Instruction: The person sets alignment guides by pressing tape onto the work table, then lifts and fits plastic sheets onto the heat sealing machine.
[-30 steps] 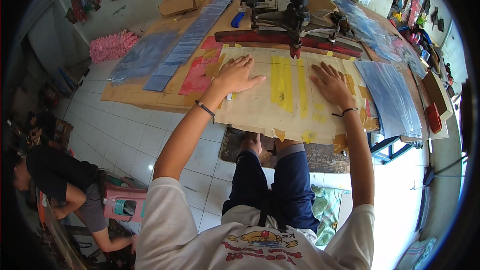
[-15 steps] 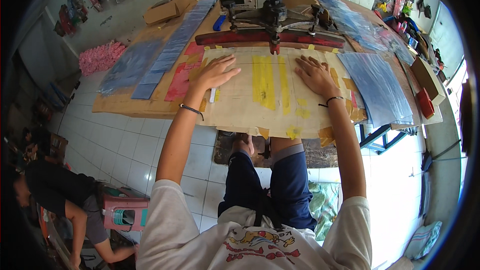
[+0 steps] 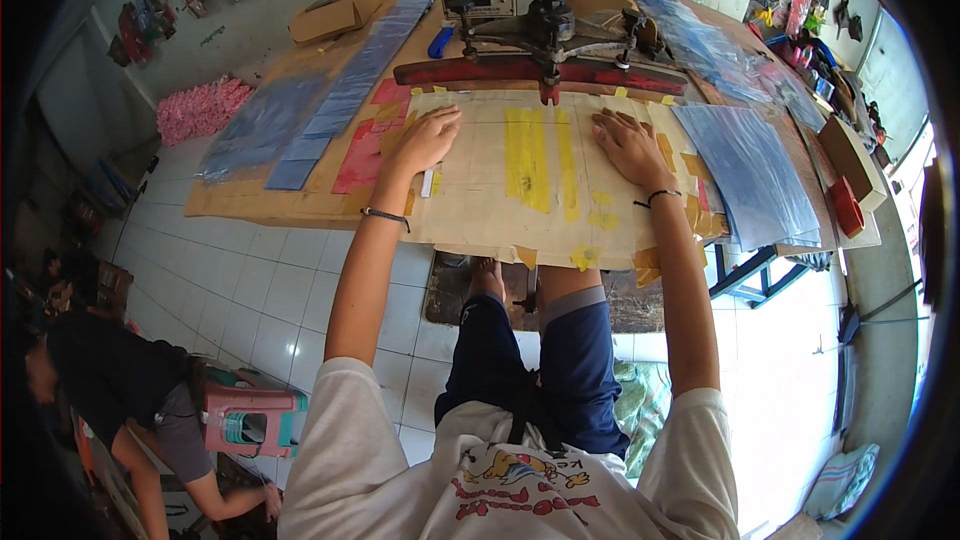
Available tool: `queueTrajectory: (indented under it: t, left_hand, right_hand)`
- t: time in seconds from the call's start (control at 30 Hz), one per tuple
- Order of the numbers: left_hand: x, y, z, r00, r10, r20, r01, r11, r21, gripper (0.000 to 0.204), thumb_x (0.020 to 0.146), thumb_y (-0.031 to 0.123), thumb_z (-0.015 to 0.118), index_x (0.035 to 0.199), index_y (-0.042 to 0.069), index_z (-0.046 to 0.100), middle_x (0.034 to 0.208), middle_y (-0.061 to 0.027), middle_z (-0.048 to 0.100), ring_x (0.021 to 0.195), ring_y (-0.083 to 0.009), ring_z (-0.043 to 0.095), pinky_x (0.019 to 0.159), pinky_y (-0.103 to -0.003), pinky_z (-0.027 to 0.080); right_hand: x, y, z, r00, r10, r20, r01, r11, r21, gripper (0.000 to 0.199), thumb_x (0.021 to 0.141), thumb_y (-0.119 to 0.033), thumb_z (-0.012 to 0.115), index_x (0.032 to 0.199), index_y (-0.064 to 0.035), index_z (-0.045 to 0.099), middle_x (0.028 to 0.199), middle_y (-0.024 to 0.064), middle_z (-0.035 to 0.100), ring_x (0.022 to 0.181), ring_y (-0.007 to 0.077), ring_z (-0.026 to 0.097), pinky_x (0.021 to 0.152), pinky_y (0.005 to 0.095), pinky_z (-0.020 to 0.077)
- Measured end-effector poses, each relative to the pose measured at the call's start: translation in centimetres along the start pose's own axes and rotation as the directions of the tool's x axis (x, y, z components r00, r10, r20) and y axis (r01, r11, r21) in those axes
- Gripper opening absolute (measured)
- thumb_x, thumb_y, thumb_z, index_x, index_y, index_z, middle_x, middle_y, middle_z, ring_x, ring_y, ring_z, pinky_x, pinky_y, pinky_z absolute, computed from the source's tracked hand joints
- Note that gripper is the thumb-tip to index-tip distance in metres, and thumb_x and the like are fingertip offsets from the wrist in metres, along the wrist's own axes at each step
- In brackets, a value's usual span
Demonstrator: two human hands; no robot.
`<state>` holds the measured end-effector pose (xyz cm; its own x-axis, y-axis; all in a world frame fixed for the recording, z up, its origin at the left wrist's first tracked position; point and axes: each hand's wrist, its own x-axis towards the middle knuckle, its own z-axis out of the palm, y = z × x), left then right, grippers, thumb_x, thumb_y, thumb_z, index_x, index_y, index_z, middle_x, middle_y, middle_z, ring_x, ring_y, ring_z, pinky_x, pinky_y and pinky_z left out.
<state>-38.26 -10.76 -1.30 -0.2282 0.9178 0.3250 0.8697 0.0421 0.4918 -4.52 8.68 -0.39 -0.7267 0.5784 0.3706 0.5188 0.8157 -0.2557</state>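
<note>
My left hand [image 3: 430, 138] lies flat near the left part of a tan board [image 3: 470, 210], its fingers out and fairly close together. Flat near the board's far right side is my right hand [image 3: 630, 145], fingers stretched out. Neither hand shows anything in its grip. Yellow tape strips [image 3: 527, 160] run down the board's middle, and tape patches line its edges. Beside my left wrist is a small white strip [image 3: 427, 183]. Just past the board's far edge hangs a long, dark red press bar [image 3: 470, 72] under a black metal frame [image 3: 548, 35].
Clear bluish plastic sheets [image 3: 745, 170] lie right of the board; more plastic strips [image 3: 340, 100] lie left. A blue-handled tool [image 3: 440, 41], a cardboard box [image 3: 335, 15] and a red roll [image 3: 848, 205] are on the table. Another person [image 3: 120, 380] bends beside a pink stool [image 3: 245, 420] at lower left.
My left hand has shifted slightly, and its thumb has drawn in toward the fingers. My right hand stays nearly in place. The other person's arm at lower left has moved.
</note>
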Motion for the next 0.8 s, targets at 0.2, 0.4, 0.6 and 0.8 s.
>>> queueTrajectory:
  t: [0.2, 0.4, 0.6, 0.8]
  left_hand:
    - [-0.3, 0.6, -0.3, 0.999, 0.009, -0.035, -0.007, 0.999, 0.054, 0.040, 0.100, 0.022, 0.053, 0.137, 0.008, 0.060, 0.152, -0.0124, 0.049, 0.139, -0.0299, 0.047, 0.114, -0.036, 0.038]
    - [0.0, -0.3, 0.2, 0.993, 0.011, -0.115, -0.003, 0.998, 0.069, 0.038, 0.099, 0.019, 0.048, 0.129, 0.003, 0.065, 0.144, -0.0203, 0.054, 0.135, -0.0343, 0.051, 0.114, -0.039, 0.039]
    - [0.0, 0.5, -0.2, 0.987, -0.069, -0.147, 0.061, 0.996, -0.063, 0.037, 0.099, 0.016, 0.045, 0.126, 0.004, 0.067, 0.132, -0.0237, 0.062, 0.122, -0.0362, 0.060, 0.105, -0.041, 0.044]
    - [-1.0, 1.2, -1.7, 0.986, -0.168, -0.012, 0.164, 0.973, -0.163, 0.033, 0.101, 0.027, 0.052, 0.128, 0.016, 0.068, 0.134, -0.0117, 0.065, 0.124, -0.0271, 0.061, 0.102, -0.035, 0.046]
  right_hand:
    - [-0.2, 0.3, 0.1, 0.999, 0.031, -0.032, -0.031, 0.999, -0.008, 0.048, 0.104, -0.045, 0.043, 0.137, -0.0142, 0.061, 0.148, 0.0094, 0.053, 0.141, 0.0295, 0.044, 0.116, 0.0489, 0.0269]
    - [0.0, 0.3, 0.0, 1.000, 0.008, 0.019, -0.007, 1.000, -0.028, 0.048, 0.105, -0.045, 0.040, 0.140, -0.0181, 0.058, 0.150, 0.0083, 0.052, 0.141, 0.0290, 0.043, 0.117, 0.0479, 0.0253]
    - [0.1, 1.0, 0.2, 1.000, 0.019, 0.012, -0.019, 1.000, -0.002, 0.050, 0.105, -0.047, 0.038, 0.138, -0.0165, 0.060, 0.148, 0.0095, 0.053, 0.140, 0.0287, 0.044, 0.116, 0.0482, 0.0259]
    - [-0.1, 0.5, -0.1, 0.998, 0.038, -0.048, -0.035, 0.998, 0.057, 0.050, 0.105, -0.047, 0.041, 0.133, -0.0119, 0.063, 0.142, 0.0127, 0.058, 0.137, 0.0311, 0.047, 0.115, 0.0461, 0.0290]
